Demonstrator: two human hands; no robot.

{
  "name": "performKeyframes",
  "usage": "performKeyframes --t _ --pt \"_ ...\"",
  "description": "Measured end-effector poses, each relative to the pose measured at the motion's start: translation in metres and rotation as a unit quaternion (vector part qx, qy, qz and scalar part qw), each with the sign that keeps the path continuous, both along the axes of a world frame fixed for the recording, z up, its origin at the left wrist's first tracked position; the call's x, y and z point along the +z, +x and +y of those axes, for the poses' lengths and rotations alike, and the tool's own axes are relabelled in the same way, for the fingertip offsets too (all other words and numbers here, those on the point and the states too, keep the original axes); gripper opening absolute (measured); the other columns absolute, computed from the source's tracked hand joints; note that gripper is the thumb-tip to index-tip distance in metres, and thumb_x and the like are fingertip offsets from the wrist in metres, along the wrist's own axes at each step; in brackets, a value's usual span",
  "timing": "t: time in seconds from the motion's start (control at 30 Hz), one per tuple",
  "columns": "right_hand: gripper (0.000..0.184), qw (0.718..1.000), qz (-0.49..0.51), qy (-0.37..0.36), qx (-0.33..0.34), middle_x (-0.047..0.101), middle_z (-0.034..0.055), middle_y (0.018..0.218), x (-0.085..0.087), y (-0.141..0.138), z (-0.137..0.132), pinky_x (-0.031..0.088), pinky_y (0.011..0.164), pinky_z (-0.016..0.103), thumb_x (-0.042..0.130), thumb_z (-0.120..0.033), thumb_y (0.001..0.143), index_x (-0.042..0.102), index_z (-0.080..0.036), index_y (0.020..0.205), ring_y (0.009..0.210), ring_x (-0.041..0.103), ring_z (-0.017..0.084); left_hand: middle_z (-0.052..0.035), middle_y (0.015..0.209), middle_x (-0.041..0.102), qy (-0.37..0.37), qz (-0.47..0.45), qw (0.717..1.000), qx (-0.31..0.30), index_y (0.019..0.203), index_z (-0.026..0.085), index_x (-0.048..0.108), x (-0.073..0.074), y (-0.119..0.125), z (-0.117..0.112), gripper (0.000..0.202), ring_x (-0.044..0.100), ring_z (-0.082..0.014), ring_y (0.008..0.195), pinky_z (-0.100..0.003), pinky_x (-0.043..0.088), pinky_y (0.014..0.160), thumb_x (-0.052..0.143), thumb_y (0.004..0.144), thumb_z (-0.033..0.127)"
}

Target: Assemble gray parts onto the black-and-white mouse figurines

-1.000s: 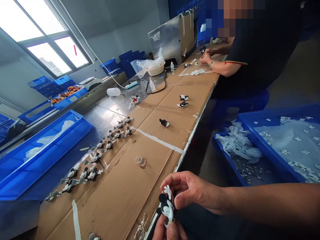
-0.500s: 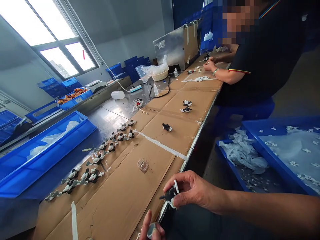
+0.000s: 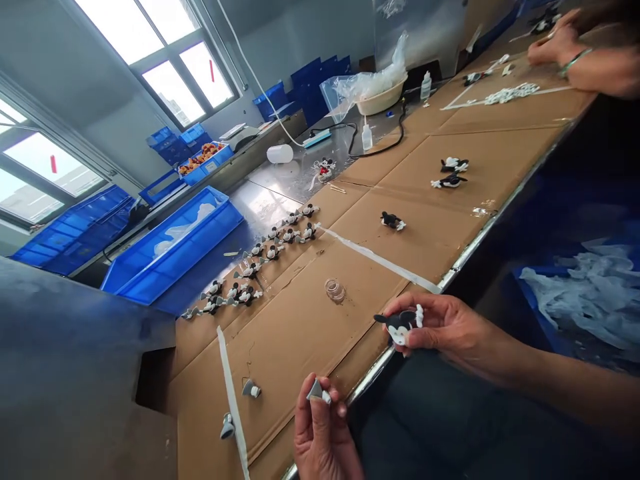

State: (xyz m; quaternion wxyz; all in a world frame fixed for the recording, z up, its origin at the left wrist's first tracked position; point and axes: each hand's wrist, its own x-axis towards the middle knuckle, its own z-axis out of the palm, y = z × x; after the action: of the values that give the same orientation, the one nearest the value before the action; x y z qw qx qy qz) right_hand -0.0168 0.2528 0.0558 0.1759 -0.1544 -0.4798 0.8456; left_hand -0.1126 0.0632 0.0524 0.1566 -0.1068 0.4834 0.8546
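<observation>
My right hand (image 3: 445,323) pinches a black-and-white mouse figure head (image 3: 399,328) with round black ears and a small white hand-shaped piece beside it. Lower and to the left, my left hand (image 3: 323,427) grips a small grey cone-shaped piece with a white end (image 3: 318,392) between thumb and fingers. The two parts are held apart, over the near edge of the cardboard-covered table (image 3: 295,340). Two similar pieces, a grey-and-white piece (image 3: 251,389) and a grey cone (image 3: 227,427), lie near the tape strip at lower left.
Several mouse figures (image 3: 273,252) lie in rows along the table's far side. A small clear round dish (image 3: 335,289) sits mid-table. More black-and-white parts (image 3: 393,221) lie beyond the tape. Blue bins (image 3: 170,247) stand behind. A co-worker's hands (image 3: 560,47) are at upper right.
The view has swung left and down, bringing the near-left table into sight. The mouse head has turned so its white face shows. My left hand has come further into view with the grey piece.
</observation>
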Motion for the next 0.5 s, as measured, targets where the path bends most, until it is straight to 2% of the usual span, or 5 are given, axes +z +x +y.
performKeyframes --t 0.13,0.2,0.27,0.37,0.5 --pt "0.042 1.000 -0.008 -0.009 0.003 0.081 0.0038 0.090 0.001 -0.005 0.001 0.061 0.079 0.023 0.097 -0.036 0.072 0.080 -0.020 0.107 0.078 0.078 0.015 0.0015 0.080 0.081 -0.001 -0.053 0.999 -0.002 0.080 0.028 0.083 0.006 -0.004 -0.006 0.062 0.076 -0.0086 0.070 -0.007 0.059 0.073 0.110 0.025 0.039" --pt "0.041 1.000 -0.008 -0.003 0.004 0.081 0.0058 0.092 0.005 -0.007 0.001 0.062 0.081 0.025 0.095 -0.038 0.075 0.080 -0.019 0.107 0.083 0.079 0.017 -0.0002 0.082 0.081 0.000 -0.076 0.997 -0.005 0.081 0.028 0.083 0.008 -0.004 -0.006 0.065 0.077 -0.0116 0.072 -0.009 0.060 0.071 0.110 0.022 0.036" --pt "0.040 1.000 -0.009 -0.006 -0.002 0.081 0.0062 0.088 0.010 -0.009 0.003 0.061 0.076 0.025 0.096 -0.039 0.072 0.080 -0.018 0.102 0.080 0.079 0.018 -0.0009 0.079 0.081 0.005 -0.072 0.997 -0.012 0.084 0.027 0.084 0.008 -0.003 -0.006 0.063 0.073 -0.0091 0.064 -0.008 0.057 0.060 0.110 0.027 0.039" --pt "0.041 1.000 -0.018 -0.007 -0.022 0.080 0.0057 0.081 0.016 -0.011 0.005 0.060 0.069 0.025 0.099 -0.041 0.067 0.080 -0.017 0.094 0.071 0.075 0.017 -0.0005 0.072 0.077 0.004 -0.021 1.000 -0.022 0.082 0.025 0.084 0.006 -0.002 -0.005 0.055 0.061 -0.0032 0.053 -0.005 0.043 0.045 0.108 0.038 0.046" --pt "0.044 0.999 -0.034 0.009 -0.024 0.081 0.0062 0.085 0.019 -0.014 0.008 0.058 0.070 0.024 0.098 -0.042 0.068 0.080 -0.017 0.100 0.073 0.073 0.015 -0.0007 0.074 0.079 -0.004 0.028 0.999 -0.016 0.084 0.030 0.083 0.001 -0.002 -0.004 0.048 0.063 -0.0056 0.054 -0.008 0.048 0.048 0.107 0.044 0.043"
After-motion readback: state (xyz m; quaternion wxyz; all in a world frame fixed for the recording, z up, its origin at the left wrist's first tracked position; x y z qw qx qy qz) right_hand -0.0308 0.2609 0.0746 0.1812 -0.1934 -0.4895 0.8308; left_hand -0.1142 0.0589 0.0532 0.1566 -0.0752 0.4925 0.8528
